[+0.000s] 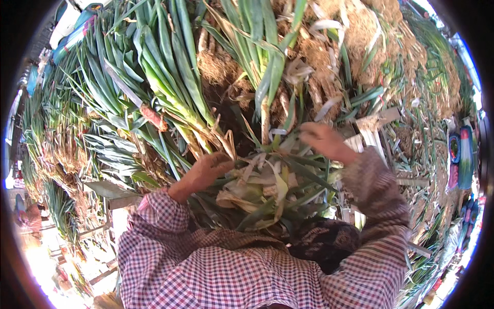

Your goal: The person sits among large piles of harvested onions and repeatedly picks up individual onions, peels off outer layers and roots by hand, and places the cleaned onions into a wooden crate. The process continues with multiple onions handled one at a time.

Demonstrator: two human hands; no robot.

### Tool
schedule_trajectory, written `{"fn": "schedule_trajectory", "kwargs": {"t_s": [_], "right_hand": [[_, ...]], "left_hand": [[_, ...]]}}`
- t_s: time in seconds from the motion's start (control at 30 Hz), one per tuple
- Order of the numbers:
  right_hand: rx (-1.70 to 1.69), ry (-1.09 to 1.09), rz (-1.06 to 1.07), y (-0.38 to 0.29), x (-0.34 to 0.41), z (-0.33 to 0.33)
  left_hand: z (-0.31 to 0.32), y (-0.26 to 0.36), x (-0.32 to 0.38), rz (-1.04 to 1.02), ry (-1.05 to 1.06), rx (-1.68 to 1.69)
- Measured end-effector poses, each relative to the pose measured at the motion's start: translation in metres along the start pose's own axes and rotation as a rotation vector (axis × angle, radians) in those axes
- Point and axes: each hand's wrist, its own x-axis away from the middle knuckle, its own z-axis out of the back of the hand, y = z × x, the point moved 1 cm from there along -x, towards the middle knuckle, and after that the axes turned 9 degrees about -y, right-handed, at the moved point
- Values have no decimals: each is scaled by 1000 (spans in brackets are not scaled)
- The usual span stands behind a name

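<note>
My left hand (206,172) is at the root end of a bunch of green onions (173,85) with long green leaves; whether its fingers grip the stalks cannot be told. My right hand (324,141) is slightly blurred, over the right side of a heap of stripped leaves and pale husks (270,185) close to my body. Between the hands one green onion (265,116) with a pale stalk points away from me. A knife (135,98) with a reddish wrapped handle lies on the leaves at upper left.
Onions with tangled, soil-covered roots (316,58) lie beyond my right hand. More green onions (58,127) are piled at far left. Wooden boards (378,119) jut out at right, and a grey board (112,193) stands by my left sleeve. Rolled colourful items (465,158) lie at far right.
</note>
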Motion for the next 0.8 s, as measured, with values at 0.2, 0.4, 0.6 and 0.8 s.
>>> {"fn": "schedule_trajectory", "kwargs": {"t_s": [0.2,0.4,0.6,0.8], "right_hand": [[-338,343,-199,106,-172,-115],[-1028,524,-36,79,-188,-180],[-769,519,269,-70,-134,-98],[-1,705,321,-206,-73,-60]], "left_hand": [[17,10,50,-313,20,-137],[40,4,75,-213,81,-23],[33,12,70,-280,-29,-32],[23,3,46,-475,229,319]]}}
